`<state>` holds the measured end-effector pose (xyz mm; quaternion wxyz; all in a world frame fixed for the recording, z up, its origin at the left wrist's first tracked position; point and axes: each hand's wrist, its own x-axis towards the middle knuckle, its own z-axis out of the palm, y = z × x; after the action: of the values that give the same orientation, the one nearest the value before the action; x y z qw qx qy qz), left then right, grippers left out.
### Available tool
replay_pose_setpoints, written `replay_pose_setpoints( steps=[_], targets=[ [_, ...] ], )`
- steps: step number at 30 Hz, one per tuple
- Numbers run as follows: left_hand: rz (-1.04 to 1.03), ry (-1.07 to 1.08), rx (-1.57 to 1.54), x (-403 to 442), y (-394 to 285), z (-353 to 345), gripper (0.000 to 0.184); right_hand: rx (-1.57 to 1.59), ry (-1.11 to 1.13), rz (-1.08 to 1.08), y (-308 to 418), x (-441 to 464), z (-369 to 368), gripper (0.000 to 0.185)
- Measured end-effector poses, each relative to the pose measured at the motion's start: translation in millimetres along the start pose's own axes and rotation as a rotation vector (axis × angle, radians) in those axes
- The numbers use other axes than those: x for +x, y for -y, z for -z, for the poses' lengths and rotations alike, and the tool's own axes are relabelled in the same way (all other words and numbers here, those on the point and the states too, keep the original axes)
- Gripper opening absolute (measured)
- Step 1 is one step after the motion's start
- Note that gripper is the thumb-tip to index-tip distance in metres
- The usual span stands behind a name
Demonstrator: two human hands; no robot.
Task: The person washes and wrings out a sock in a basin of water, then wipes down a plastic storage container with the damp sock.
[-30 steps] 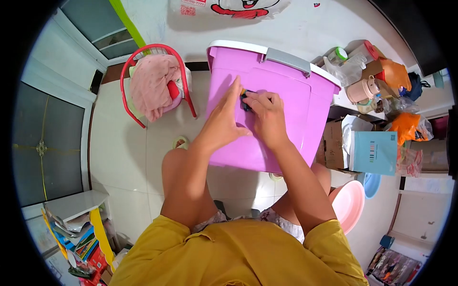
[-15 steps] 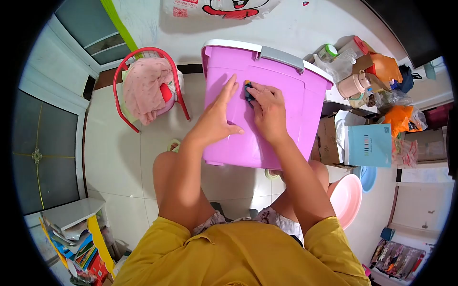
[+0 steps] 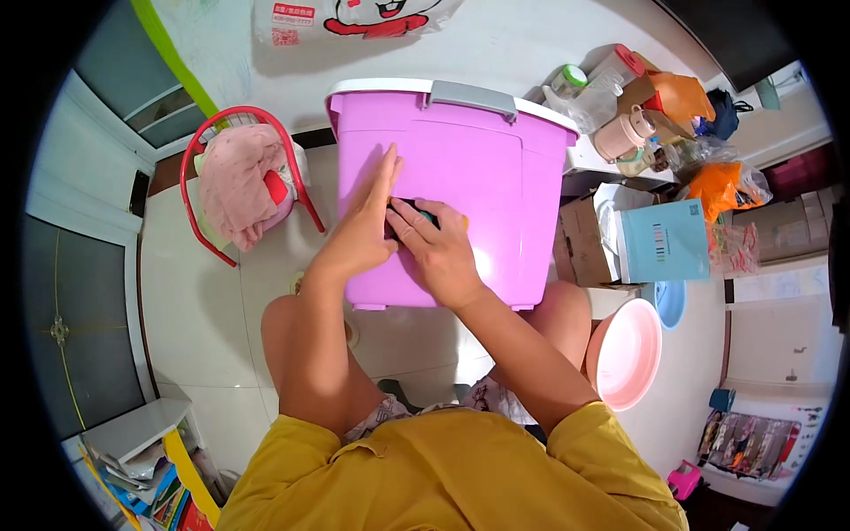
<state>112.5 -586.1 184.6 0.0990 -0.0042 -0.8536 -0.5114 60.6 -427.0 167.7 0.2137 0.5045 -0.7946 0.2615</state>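
Note:
In front of me, between my knees, is a purple plastic storage box [image 3: 496, 177] with a white lid [image 3: 381, 86] and a grey latch [image 3: 474, 99] along its far edge. My right hand [image 3: 440, 257] presses a small dark cloth [image 3: 388, 228] with yellow and teal patches flat on the box's side; the fingers cover most of it. Close beside it on the left, my left hand [image 3: 359, 232] stands edge-on with fingers straight and holds nothing. Its thumb side is near or touching the cloth; I cannot tell which.
Left of the box stands a red-framed chair [image 3: 297, 190] with a pink cloth [image 3: 237, 181] on it. To the right are a cardboard box [image 3: 584, 239], a light-blue box [image 3: 666, 243] and a pink basin [image 3: 639, 354]. A thermos jug [image 3: 620, 137] stands among bags and jars.
My right hand has slid the cloth down and left on the box's side, now right beside my left hand. The view has shifted, so the surroundings appear farther left.

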Motion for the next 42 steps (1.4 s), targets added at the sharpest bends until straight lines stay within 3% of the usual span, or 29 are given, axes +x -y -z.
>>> replay_pose_setpoints(
  steps=[4,10,15,19,21,24,34,42],
  targets=[
    [-0.006,-0.019,0.192,2,-2,-7,0.123,-0.019,0.035,-0.08,0,-3,-3,0.053],
    [0.01,-0.038,0.234,1,-6,-10,0.127,-0.053,0.009,-0.222,-11,-10,1,0.06],
    [-0.016,-0.043,0.245,1,-3,-10,0.126,-0.13,-0.085,-0.274,-14,-16,5,0.049],
    [-0.042,-0.067,0.258,1,-6,-11,0.124,-0.054,-0.132,-0.228,-12,-15,-2,0.05],
    [-0.051,-0.082,0.234,2,-3,-12,0.122,0.133,-0.083,-0.07,-6,-10,-7,0.05],
    [-0.041,-0.101,0.19,2,-1,-12,0.119,0.097,-0.02,-0.062,-1,-4,-6,0.05],
    [-0.003,-0.094,0.212,3,-6,-12,0.131,0.034,-0.043,-0.215,-14,-8,-3,0.05],
    [0.005,-0.106,0.201,2,-9,-14,0.13,0.012,-0.111,-0.237,-18,-10,1,0.05]
  ],
)
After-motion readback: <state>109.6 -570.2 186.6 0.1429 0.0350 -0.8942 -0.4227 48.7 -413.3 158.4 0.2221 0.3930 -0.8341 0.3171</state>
